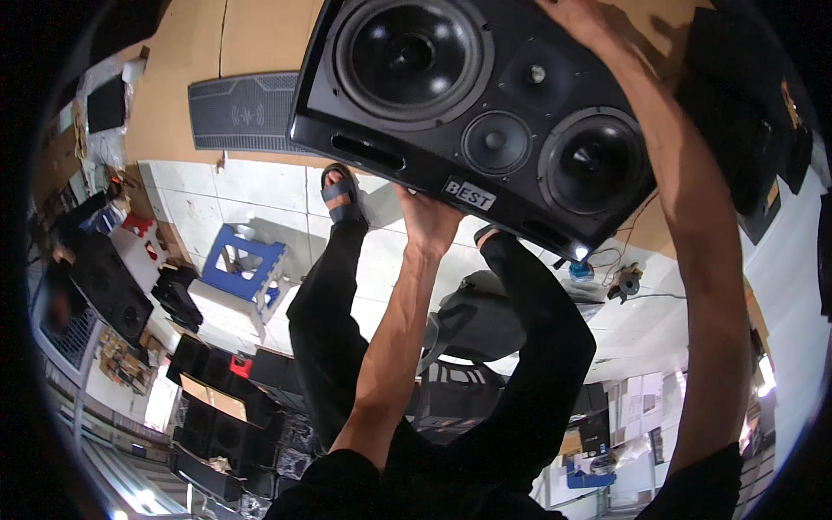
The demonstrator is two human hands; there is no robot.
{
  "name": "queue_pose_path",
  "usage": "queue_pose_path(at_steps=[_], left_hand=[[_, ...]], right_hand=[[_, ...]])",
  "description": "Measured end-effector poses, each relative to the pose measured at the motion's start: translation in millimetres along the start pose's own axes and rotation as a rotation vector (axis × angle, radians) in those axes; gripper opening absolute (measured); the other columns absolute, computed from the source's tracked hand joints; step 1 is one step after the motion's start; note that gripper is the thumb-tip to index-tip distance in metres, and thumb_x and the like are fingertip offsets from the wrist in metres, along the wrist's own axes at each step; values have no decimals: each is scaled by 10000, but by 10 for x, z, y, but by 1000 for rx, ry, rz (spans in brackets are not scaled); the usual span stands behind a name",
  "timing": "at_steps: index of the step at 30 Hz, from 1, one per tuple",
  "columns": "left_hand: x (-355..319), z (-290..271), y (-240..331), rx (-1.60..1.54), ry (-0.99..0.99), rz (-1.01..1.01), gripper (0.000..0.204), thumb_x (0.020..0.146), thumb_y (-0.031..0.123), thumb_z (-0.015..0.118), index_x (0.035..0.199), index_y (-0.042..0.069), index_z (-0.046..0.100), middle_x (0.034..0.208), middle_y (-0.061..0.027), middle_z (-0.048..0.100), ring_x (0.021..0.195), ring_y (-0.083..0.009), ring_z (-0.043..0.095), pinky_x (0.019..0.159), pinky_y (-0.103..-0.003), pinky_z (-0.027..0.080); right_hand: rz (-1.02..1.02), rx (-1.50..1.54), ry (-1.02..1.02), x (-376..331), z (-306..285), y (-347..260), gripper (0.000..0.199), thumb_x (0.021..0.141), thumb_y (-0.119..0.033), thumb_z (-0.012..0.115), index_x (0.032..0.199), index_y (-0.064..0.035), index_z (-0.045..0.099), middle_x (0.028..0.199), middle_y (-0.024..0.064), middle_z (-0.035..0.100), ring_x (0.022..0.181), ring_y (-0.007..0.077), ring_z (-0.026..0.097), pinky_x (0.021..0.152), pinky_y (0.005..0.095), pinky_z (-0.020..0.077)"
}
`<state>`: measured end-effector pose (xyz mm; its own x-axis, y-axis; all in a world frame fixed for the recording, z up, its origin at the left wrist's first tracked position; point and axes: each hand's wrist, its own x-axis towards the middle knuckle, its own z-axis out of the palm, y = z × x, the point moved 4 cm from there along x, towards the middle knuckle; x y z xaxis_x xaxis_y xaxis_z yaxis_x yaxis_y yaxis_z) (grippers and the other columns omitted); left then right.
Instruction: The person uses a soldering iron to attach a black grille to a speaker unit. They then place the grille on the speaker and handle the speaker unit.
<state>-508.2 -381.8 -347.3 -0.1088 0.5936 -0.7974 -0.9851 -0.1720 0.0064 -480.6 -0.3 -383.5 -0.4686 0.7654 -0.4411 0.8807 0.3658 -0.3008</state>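
Observation:
A large black speaker cabinet (433, 143) fills the upper middle, tilted, with its front toward me. Set into that front are two big round woofers, a smaller round driver and a tweeter, all bare of any grille. My left hand (429, 221) grips the cabinet's near edge from below, beside a small name badge; its fingertips are hidden underneath. Reaching round the right side, my right hand (576, 17) holds the far edge, its fingers partly out of sight. On the cardboard to the left lies a dark perforated grille (243, 113), partly covered by the cabinet.
Brown cardboard (178, 52) covers the work surface. A blue and white stool (245, 260) stands on the tiled floor at left. Below the cabinet's right corner are loose wires and a small spool (626, 282). Several black cabinets are stacked at lower left. Another person sits far left.

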Motion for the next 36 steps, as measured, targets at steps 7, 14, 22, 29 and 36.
queue_pose_path(at_steps=[7,14,22,29,36], left_hand=[[-12,250,1285,984,772,966,750,985,536,299,1411,-80,256,1435,-201,358,1324,-301,339,1082,-350,280],[397,600,2144,1901,1282,926,793,973,559,147,962,-30,678,934,-267,658,896,-468,608,799,-527,458],[458,411,2216,2023,1345,982,669,990,509,260,978,-16,674,927,-248,666,787,-409,645,662,-468,506],[336,590,1999,2064,1070,1033,837,969,577,139,952,-91,643,973,-326,630,925,-499,605,824,-563,480],[373,534,2085,1913,894,1025,705,933,589,269,1094,28,664,1034,-230,661,936,-419,628,801,-517,463]], right_hand=[[221,189,408,-2096,-593,737,429,922,-321,579,1147,44,586,1039,238,622,1041,385,568,950,454,421],[674,429,418,-3120,555,1485,739,930,-523,469,1311,100,357,1207,363,501,1100,500,503,929,497,416],[800,499,299,-3145,587,1655,633,926,-478,497,1309,8,364,1078,354,578,1015,531,531,851,541,450],[701,366,417,-3147,664,1680,751,915,-549,477,1306,79,350,827,337,621,801,484,629,682,506,529],[382,240,719,-3146,681,1757,675,926,-535,466,1249,59,454,903,351,609,806,470,631,643,496,524]])
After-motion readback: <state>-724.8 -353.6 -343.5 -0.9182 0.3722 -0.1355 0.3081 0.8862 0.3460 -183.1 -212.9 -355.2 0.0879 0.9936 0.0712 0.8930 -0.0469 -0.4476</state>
